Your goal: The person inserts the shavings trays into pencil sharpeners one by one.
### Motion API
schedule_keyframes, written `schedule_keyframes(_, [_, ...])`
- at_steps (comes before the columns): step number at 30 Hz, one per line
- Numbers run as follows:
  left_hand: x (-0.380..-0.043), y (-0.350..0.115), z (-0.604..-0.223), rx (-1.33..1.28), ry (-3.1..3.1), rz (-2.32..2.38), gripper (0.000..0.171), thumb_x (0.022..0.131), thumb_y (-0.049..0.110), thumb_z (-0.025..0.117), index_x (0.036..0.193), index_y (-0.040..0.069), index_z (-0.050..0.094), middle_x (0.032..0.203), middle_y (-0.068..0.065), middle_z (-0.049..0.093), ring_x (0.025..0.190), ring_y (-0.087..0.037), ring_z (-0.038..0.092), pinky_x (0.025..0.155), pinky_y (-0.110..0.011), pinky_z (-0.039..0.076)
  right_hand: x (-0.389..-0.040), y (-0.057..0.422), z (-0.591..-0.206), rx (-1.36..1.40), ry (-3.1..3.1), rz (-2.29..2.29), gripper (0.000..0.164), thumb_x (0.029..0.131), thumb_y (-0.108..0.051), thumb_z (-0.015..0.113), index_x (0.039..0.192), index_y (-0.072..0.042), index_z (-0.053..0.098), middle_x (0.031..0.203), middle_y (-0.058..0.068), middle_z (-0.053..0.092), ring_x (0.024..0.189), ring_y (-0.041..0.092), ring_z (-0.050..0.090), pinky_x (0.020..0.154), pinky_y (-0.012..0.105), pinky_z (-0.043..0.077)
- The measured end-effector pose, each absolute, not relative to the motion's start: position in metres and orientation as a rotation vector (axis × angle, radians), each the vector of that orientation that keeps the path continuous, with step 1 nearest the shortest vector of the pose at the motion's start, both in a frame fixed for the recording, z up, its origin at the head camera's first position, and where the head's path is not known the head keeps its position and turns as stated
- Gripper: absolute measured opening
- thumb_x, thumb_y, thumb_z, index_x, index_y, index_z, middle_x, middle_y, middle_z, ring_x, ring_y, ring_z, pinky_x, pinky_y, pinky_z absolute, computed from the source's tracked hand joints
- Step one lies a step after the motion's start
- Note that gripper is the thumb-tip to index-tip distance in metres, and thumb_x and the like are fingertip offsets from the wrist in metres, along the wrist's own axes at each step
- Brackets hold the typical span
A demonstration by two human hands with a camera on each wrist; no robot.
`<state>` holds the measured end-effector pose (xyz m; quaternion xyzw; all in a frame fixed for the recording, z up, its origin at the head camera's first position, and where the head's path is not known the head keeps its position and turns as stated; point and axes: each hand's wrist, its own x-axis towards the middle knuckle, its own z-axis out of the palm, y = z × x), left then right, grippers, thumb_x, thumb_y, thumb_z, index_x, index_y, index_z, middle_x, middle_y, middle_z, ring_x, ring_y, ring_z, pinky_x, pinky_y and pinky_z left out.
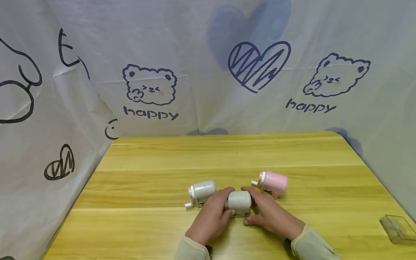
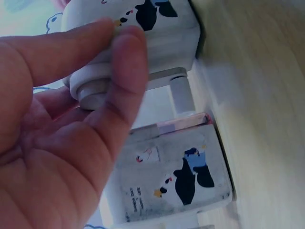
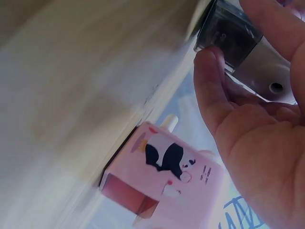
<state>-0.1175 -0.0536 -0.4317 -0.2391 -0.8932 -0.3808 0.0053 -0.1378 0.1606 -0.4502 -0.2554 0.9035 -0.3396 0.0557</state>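
A pale grey hand-crank pencil sharpener (image 1: 239,200) stands on the wooden table between both hands. My left hand (image 1: 212,215) holds its crank end, with the thumb at the near corner. In the left wrist view, the thumb and fingers lie around the knob side of the sharpener (image 2: 167,45), which bears a dark cartoon print. My right hand (image 1: 269,213) spans the other end, its fingertips at the dark clear shavings drawer (image 3: 228,36). A second grey sharpener (image 1: 204,189) stands just left of my left hand. Beyond my right hand is a pink sharpener (image 1: 274,182) with a panda print.
A small clear box (image 1: 398,230) lies near the right edge of the table (image 1: 227,155). White cloth (image 1: 201,65) with drawn bears and hearts hangs behind the table and along its sides. Both outer sharpeners have cranks pointing left.
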Motion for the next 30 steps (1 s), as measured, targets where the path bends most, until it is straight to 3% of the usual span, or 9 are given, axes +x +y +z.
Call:
schedule_keyframes(4, [-0.121, -0.049, -0.433, -0.772, -2.783, -1.224, 0.046, 0.088, 0.010, 0.065, 0.132, 0.009, 0.049, 0.123, -0.005, 0.058, 0.111, -0.015, 0.053, 0.093, -0.033, 0.044, -0.138, 0.165, -0.450, -0.774, 2.769, -1.024, 0.084, 0.069, -0.029, 0.084, 0.138, -0.005, 0.044, 0.123, 0.002, 0.058, 0.105, 0.016, 0.056, 0.090, 0.039, 0.047])
schedule_keyframes(10, [-0.126, -0.045, -0.434, -0.683, -2.817, -1.243, 0.049, 0.091, 0.011, 0.062, 0.137, 0.011, 0.045, 0.128, -0.009, 0.055, 0.115, -0.019, 0.052, 0.095, -0.037, 0.044, -0.136, 0.174, -0.448, -0.731, 2.756, -1.037, 0.082, 0.071, -0.027, 0.083, 0.139, -0.005, 0.041, 0.101, -0.003, 0.058, 0.089, 0.013, 0.052, 0.079, 0.031, 0.046])
schedule_keyframes(17, [-0.132, -0.043, -0.435, -0.650, -2.857, -1.189, 0.051, 0.093, 0.011, 0.059, 0.140, 0.008, 0.041, 0.132, -0.011, 0.052, 0.120, -0.022, 0.050, 0.099, -0.037, 0.042, -0.131, 0.187, -0.446, -0.735, 2.748, -1.061, 0.077, 0.073, -0.022, 0.081, 0.137, -0.001, 0.043, 0.111, 0.005, 0.062, 0.088, 0.013, 0.054, 0.078, 0.030, 0.048])
schedule_keyframes(25, [-0.131, -0.042, -0.434, -0.644, -2.847, -1.148, 0.061, 0.094, 0.013, 0.058, 0.147, 0.004, 0.030, 0.144, -0.015, 0.043, 0.129, -0.029, 0.044, 0.105, -0.040, 0.035, -0.119, 0.223, -0.423, -0.635, 2.831, -0.969, 0.057, 0.079, -0.037, 0.076, 0.124, -0.007, 0.057, 0.105, -0.001, 0.065, 0.084, 0.012, 0.056, 0.072, 0.029, 0.050])
schedule_keyframes(30, [-0.128, -0.040, -0.431, -0.609, -2.819, -1.171, 0.072, 0.091, 0.018, 0.063, 0.151, 0.008, 0.024, 0.151, -0.012, 0.035, 0.130, -0.029, 0.042, 0.105, -0.042, 0.035, -0.108, 0.272, -0.403, -0.330, 2.930, -0.829, 0.054, 0.085, -0.046, 0.068, 0.122, -0.008, 0.060, 0.108, 0.004, 0.065, 0.085, 0.015, 0.058, 0.070, 0.033, 0.050])
